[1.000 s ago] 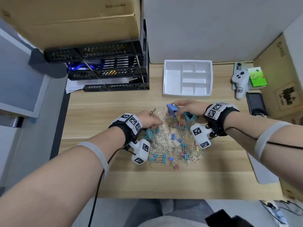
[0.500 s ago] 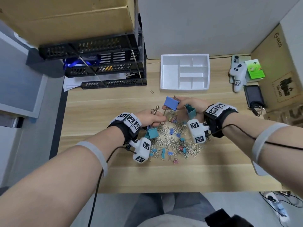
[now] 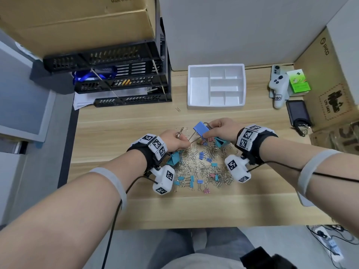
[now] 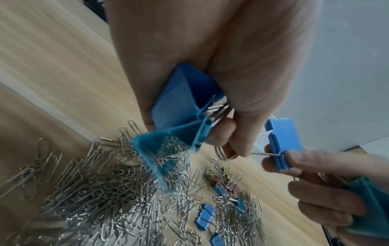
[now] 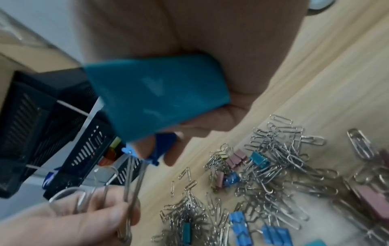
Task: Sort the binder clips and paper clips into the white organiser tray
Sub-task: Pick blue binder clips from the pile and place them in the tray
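Overhead, the cardboard box (image 3: 77,22) on the black stacked paper trays (image 3: 120,80) reads "Made in China", the brown carton (image 3: 330,78) at your far right shows "PICO" and "UN 3481", and the white controller (image 3: 278,90) carries a small logo too blurred to read. Your right hand (image 3: 221,129) pinches the body of a large blue binder clip (image 3: 201,129) between thumb and fingertips, with a teal binder clip (image 5: 155,96) tucked in the palm. The blue clip's wire handles run leftward and toward you into your left hand (image 3: 174,140), whose fingers are curled round them; two more large blue-teal clips (image 4: 183,123) sit gripped in that palm. Below both hands, the heap of silver paper clips (image 3: 198,167) and small blue and pink binder clips lies on the light wooden desk (image 3: 136,121). Further back, the white organiser tray (image 3: 196,86) stands against the pale wall, its long side across the desk, one stray paper clip (image 3: 177,109) just left of its near corner.
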The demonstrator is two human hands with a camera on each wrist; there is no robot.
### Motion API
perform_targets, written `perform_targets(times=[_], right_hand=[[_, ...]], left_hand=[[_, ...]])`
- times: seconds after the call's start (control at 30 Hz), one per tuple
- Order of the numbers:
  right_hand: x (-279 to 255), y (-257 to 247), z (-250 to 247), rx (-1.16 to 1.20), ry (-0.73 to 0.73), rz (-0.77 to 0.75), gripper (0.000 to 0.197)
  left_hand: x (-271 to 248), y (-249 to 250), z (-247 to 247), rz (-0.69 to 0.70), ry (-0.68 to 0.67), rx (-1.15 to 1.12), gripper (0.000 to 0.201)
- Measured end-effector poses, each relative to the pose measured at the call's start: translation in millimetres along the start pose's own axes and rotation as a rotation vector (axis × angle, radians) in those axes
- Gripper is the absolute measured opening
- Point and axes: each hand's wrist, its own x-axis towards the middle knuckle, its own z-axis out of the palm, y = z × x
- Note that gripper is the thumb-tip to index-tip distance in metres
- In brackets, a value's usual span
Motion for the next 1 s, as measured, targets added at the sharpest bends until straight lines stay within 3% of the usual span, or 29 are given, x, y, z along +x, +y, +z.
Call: perform_targets(times=[0.17, 0.3, 0.47, 0.63, 0.8, 0.9, 1.0], right_hand=[[-3, 3, -1, -0.115, 0.06, -0.063, 0.023], [-6, -5, -5, -0.139, 0.161, -0.227, 0.023], [-4, -17, -11, -0.418, 0.001, -0.325, 0.044], [5, -13, -25, -0.529, -0.072, -0.31, 0.025], [13, -6, -47, -0.467, -0.042, -0.296, 0.023], [25, -5, -61, -0.292, 0.12, -0.259, 0.041], [38, -10, -84, -0.131, 0.255, -0.182, 0.041]], left_hand=[[1, -2, 2, -0.024, 0.023, -0.014, 0.012], [3, 6, -2, -0.034, 0.002, 0.022, 0.024], [7, 30, -7, -0.023, -0.09, 0.13, 0.023], [18, 50, -12, 0.026, -0.085, 0.128, 0.016], [34, 70, -17, 0.026, -0.015, 0.116, 0.017], [43, 81, -21, 0.029, 0.017, 0.132, 0.017], [51, 91, -30, 0.025, 0.046, 0.154, 0.019]])
